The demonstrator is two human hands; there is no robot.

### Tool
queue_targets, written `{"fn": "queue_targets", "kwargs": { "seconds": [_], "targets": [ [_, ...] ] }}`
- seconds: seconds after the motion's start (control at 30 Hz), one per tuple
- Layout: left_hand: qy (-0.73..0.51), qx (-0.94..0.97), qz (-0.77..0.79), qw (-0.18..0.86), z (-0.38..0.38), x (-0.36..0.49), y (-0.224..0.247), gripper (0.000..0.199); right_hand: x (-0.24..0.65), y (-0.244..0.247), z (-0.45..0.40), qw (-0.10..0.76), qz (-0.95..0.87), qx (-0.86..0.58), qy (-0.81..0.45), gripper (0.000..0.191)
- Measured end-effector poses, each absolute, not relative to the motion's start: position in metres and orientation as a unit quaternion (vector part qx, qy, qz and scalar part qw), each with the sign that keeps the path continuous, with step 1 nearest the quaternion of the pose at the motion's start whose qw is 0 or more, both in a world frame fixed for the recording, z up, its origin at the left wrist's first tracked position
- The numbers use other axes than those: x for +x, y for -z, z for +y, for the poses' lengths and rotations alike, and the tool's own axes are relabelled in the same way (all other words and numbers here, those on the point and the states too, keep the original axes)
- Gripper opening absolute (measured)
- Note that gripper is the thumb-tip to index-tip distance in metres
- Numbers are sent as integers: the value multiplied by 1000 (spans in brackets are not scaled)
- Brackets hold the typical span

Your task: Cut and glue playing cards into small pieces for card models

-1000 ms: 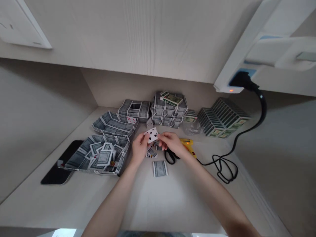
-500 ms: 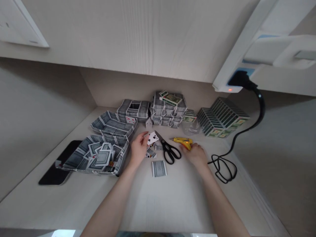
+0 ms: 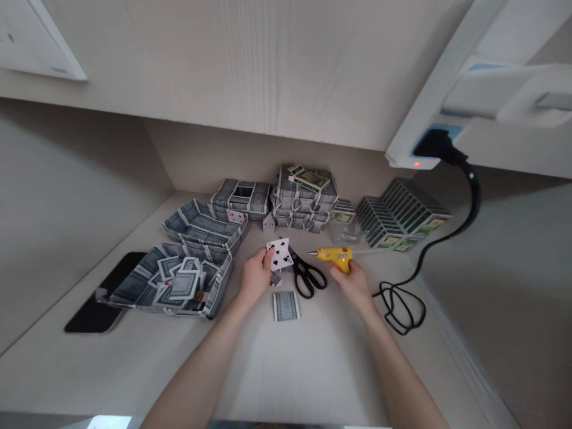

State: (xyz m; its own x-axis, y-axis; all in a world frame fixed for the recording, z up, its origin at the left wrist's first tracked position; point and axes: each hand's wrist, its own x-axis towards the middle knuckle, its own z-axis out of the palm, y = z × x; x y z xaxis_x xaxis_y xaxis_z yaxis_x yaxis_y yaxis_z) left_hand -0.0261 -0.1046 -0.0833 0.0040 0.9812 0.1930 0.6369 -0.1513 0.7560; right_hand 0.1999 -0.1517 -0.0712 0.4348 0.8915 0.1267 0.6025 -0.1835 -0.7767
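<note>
My left hand (image 3: 257, 274) pinches a playing card (image 3: 280, 254) by its left edge, its spade face showing. The card covers part of the black-handled scissors (image 3: 308, 279), which lie between my hands. In my right hand (image 3: 354, 281) is a yellow glue gun (image 3: 336, 257), its nozzle pointing left above the scissors' handles. A card piece with its patterned back up (image 3: 286, 305) lies on the table in front of the scissors. Smaller card pieces (image 3: 275, 279) are partly hidden beneath the held card.
At left an open box made of cards (image 3: 218, 298) holds loose cards, beside a black phone (image 3: 96, 310). Card-covered boxes (image 3: 304, 199) stand at the back. Stacked card packs (image 3: 402, 214) and a looped black cable (image 3: 404, 307) are at right.
The glue gun is now up in my right hand, where it was lower by my fingers. My left hand has turned the card so that more of its face shows.
</note>
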Motion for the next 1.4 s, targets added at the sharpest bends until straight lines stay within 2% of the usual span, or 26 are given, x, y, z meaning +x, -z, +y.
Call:
{"fn": "queue_targets", "kwargs": {
  "seconds": [0.1, 0.37, 1.03, 1.4],
  "targets": [
    [-330, 708, 592, 197, -109, -22, 85, 35, 182, 71, -158, 365, -517, -748, -199, 37],
    [-291, 781, 534, 142, -123, -18, 77, 35, 178, 74, -161, 267, -550, -786, -95, 29],
    [-317, 774, 526, 151, -124, -17, 75, 34, 189, 84, -158, 253, -602, -752, -88, 12],
    [-337, 772, 519, 142, -124, -17, 76, 33, 192, 82, -158, 240, -594, -762, -95, 13]
  ]
}}
